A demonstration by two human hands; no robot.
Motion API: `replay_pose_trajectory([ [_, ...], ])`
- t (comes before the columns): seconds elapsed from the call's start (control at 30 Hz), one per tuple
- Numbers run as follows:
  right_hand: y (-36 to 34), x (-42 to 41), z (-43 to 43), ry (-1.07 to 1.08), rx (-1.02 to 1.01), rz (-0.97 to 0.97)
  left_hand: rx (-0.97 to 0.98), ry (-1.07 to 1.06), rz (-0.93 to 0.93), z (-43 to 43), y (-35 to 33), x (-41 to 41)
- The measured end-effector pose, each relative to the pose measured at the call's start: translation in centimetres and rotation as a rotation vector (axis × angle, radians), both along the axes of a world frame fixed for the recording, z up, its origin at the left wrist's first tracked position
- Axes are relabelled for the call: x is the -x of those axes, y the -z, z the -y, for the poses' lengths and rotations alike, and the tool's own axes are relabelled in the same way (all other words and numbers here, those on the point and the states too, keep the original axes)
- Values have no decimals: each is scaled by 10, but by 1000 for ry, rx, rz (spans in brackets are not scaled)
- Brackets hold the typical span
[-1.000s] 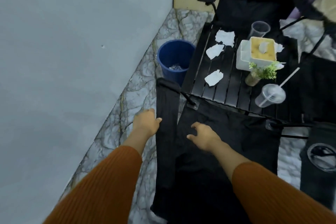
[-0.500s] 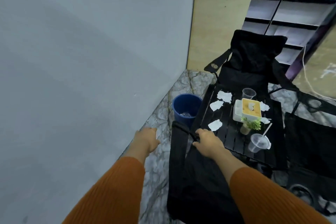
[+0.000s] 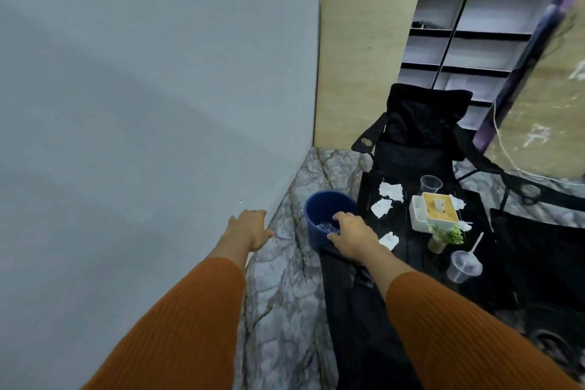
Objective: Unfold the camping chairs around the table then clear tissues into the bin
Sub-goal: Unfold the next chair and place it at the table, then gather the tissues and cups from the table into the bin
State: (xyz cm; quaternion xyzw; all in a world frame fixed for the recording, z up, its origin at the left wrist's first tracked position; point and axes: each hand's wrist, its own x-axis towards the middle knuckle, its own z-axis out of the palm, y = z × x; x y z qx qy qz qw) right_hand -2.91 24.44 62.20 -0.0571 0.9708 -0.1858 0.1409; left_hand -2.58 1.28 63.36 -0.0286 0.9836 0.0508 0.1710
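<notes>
My right hand (image 3: pixel 354 236) grips the top of the near black camping chair (image 3: pixel 354 310), which stands narrow and folded at the table's near end. Held out beside the grey wall, my left hand (image 3: pixel 250 229) is relaxed and holds nothing. The blue bin (image 3: pixel 326 203) stands on the floor just beyond my right hand, left of the black slatted table (image 3: pixel 408 231). Several crumpled white tissues lie on the table, three of them (image 3: pixel 391 190) (image 3: pixel 381 207) (image 3: pixel 390 239) along its left side. Another black chair (image 3: pixel 421 136) stands unfolded at the far end.
On the table are a white tissue box (image 3: pixel 438 212), a small plant (image 3: pixel 444 236), a clear cup (image 3: pixel 431 184) and a lidded cup with a straw (image 3: pixel 463 266). A third black chair (image 3: pixel 538 247) is on the right. The wall closes the left side; shelves stand behind.
The view has lifted from looking down at the chair to looking across the corner. My right hand moved up to the chair's top by the bin. My left hand drifted off the chair toward the wall.
</notes>
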Motion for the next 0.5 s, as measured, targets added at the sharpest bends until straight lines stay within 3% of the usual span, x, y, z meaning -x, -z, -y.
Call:
replay_pose_trajectory([
  [0.5,45,49,54,258,13,74,-49,168,74,68,34,102],
])
